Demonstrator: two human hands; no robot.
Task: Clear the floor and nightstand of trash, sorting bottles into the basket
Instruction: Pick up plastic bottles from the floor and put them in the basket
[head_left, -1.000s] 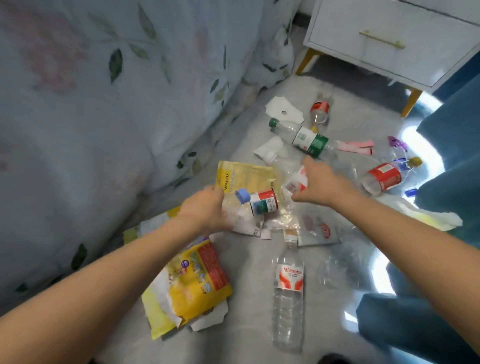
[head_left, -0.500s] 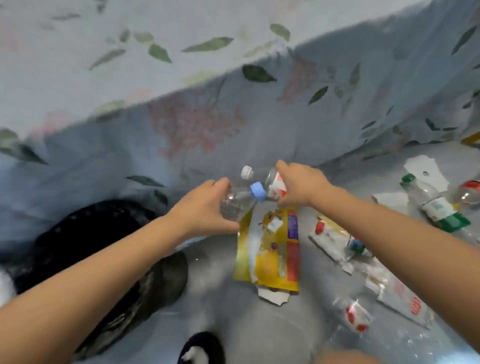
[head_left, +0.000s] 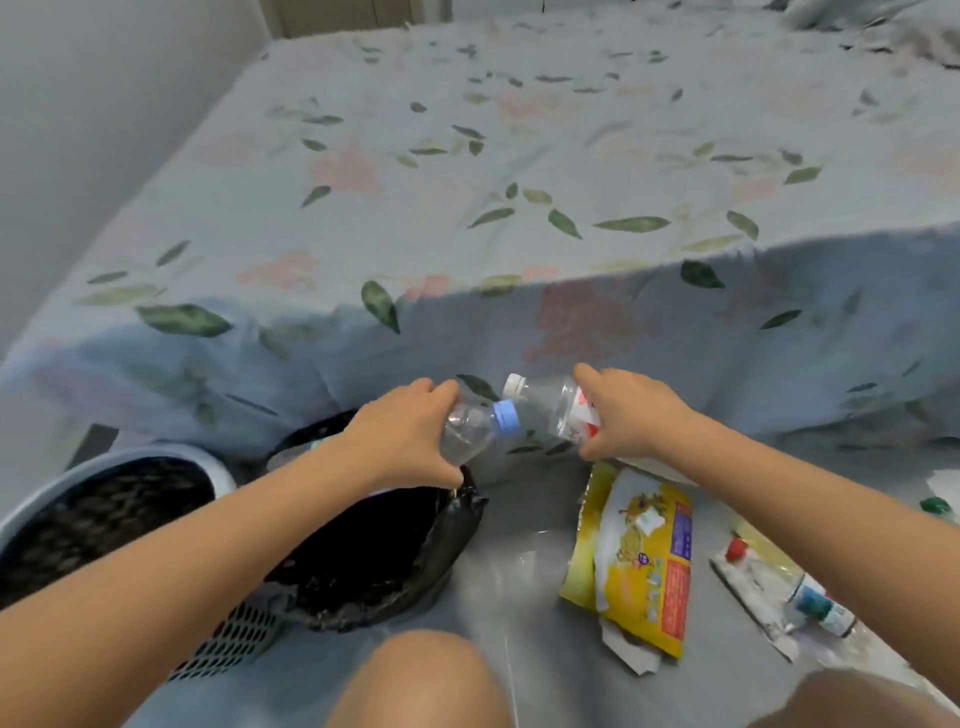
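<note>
- Blue-capped bottle (head_left: 475, 430) is riding in the left hand (head_left: 402, 434), the left grip wrapping round its clear body, cap poking out toward the other hand.
- White-capped bottle (head_left: 558, 413) with the red label is sitting in the right hand (head_left: 628, 413), fingers curling over its lower half, cap aiming left and slightly up.
- Both bottles are lying near level, long axes running left to right, the two caps almost meeting between the grips but not quite touching as far as I can tell.
- Here is what the coming drop looks to be turning on: the basket (head_left: 223, 642), pale-rimmed with a perforated wall, is sitting below and well to the left of the left grip, partly hidden by the forearm.
- The black bag (head_left: 441, 551) is gaping right under the left grip, between the grips and the basket, so letting go here would be sending a bottle into the wrong container.
- The left hand is the nearer one to the basket; the right would be needing to cross over the bag.
- Yellow wrapper (head_left: 636, 561) is lying on the floor (head_left: 519, 597) below the right grip, with more litter off to its right.
</note>
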